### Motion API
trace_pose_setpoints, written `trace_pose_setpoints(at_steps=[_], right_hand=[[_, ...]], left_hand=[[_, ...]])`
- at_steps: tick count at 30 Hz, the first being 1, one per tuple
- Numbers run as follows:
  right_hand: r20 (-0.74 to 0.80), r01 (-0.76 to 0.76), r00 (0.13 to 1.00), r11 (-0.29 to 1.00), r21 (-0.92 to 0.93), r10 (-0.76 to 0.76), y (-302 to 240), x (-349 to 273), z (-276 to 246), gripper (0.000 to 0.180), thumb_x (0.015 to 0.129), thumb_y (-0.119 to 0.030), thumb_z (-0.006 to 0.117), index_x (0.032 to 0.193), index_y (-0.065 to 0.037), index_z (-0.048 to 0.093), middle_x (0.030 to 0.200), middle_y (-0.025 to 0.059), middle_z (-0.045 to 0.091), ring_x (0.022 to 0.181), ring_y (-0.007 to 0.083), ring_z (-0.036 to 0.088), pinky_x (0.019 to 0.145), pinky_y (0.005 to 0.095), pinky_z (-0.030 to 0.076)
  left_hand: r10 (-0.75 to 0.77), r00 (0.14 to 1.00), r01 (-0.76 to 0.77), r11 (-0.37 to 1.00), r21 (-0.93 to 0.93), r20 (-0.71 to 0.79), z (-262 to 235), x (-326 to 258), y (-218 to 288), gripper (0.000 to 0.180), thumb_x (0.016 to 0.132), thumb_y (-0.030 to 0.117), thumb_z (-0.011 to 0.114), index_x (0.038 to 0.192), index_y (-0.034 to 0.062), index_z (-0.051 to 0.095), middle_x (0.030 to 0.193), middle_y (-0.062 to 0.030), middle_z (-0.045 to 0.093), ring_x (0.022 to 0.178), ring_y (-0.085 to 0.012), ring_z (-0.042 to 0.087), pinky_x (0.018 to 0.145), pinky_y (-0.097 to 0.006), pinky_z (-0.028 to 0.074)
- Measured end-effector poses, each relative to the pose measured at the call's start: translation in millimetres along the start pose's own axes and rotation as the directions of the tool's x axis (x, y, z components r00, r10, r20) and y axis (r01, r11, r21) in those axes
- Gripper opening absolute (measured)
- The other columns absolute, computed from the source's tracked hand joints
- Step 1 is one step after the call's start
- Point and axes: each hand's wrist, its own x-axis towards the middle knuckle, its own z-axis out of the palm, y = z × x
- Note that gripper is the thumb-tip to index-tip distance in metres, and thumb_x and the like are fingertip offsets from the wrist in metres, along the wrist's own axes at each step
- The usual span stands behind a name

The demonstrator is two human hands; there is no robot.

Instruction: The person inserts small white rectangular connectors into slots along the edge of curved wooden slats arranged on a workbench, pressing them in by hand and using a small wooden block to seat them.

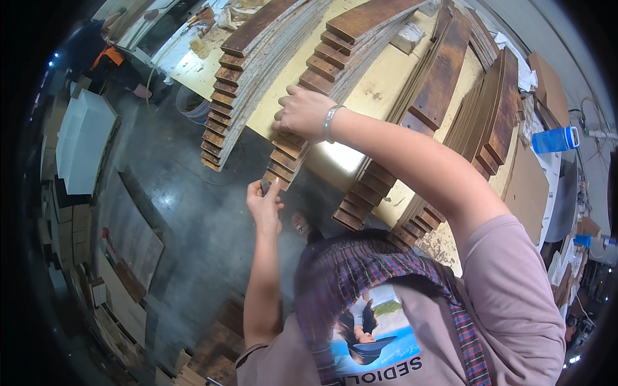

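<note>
Head view: the right hand lies curled atop a fanned stack of brown boards overhanging the desk. The left hand seems to pinch the lowest board's end, fingers pressed together.
</note>
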Motion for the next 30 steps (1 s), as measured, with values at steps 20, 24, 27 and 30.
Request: trace_pose_setpoints(at_steps=[20,24,27,30], right_hand=[[0.066,-0.009,0.998,1.000,-0.003,0.009,-1,0,-7,0.019,0.079,-0.018,0.069,0.098,-0.021,0.070,0.086,-0.0070,0.067,0.093,0.0163,0.063,0.083,0.0326,0.043],[0.041,-0.015,0.999,1.000,0.003,0.015,-2,1,-2,0.022,0.075,-0.018,0.073,0.096,-0.023,0.072,0.088,-0.0065,0.070,0.095,0.0158,0.065,0.086,0.0328,0.043],[0.055,-0.005,0.998,1.000,-0.003,0.005,-1,1,-2,0.021,0.079,-0.018,0.069,0.100,-0.022,0.070,0.087,-0.0074,0.067,0.094,0.0160,0.063,0.083,0.0326,0.043],[0.034,-0.011,0.999,1.000,0.003,0.011,0,0,-1,0.021,0.077,-0.018,0.071,0.098,-0.023,0.071,0.087,-0.0068,0.069,0.095,0.0160,0.064,0.085,0.0328,0.043]], left_hand=[[0.044,0.999,-0.045,0.998,-0.039,-0.008,-15,33,-11,0.019,0.101,0.018,0.063,0.084,0.0091,0.062,0.071,0.0022,0.058,0.055,-0.0048,0.050,0.047,-0.022,0.038],[0.379,0.925,-0.335,0.807,0.487,0.008,-25,28,-13,0.016,0.101,0.017,0.061,0.089,0.0073,0.063,0.076,-0.0013,0.063,0.059,-0.0113,0.056,0.053,-0.030,0.043],[0.501,0.859,-0.422,0.581,0.696,0.103,-26,14,-5,0.011,0.098,0.018,0.062,0.094,0.0080,0.065,0.082,-0.0071,0.067,0.067,-0.0268,0.064,0.064,-0.042,0.048],[0.602,0.751,-0.545,0.332,0.770,0.271,-23,3,-1,0.010,0.096,0.018,0.064,0.094,0.0083,0.066,0.086,-0.0076,0.069,0.077,-0.0330,0.066,0.068,-0.045,0.049]])
